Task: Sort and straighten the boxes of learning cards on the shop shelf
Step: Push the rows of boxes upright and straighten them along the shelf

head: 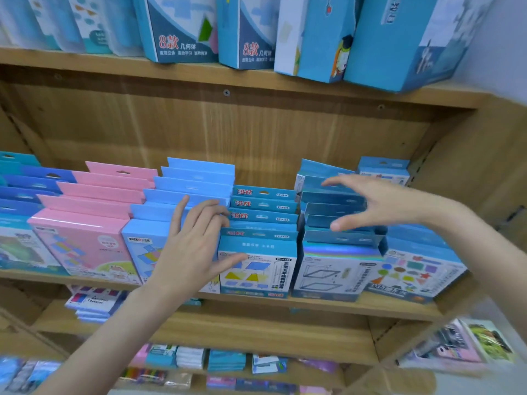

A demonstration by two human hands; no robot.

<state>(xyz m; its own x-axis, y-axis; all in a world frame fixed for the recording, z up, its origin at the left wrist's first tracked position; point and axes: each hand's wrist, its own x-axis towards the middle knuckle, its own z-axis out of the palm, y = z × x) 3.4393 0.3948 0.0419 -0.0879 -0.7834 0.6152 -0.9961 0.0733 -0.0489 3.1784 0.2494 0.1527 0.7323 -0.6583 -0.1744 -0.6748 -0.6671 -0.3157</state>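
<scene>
Rows of card boxes stand front to back on the middle wooden shelf (pixel 328 305): pink boxes (pixel 82 238), light blue boxes (pixel 182 183), teal boxes with red lettering (pixel 256 266), holographic blue boxes (pixel 333 269) and a box with coloured shapes (pixel 413 272). My left hand (pixel 196 243) lies with straight fingers on the tops of the light blue row, thumb touching the front teal box. My right hand (pixel 376 203) hovers spread above the holographic row, fingers and thumb apart, holding nothing.
Tall blue boxes (pixel 313 38) stand on the shelf above. Darker blue boxes (pixel 22 192) fill the far left of the middle shelf. Lower shelves hold flat packs (pixel 94 302) and small stacks (pixel 225 360). The cabinet's right wall (pixel 467 172) is close to the last row.
</scene>
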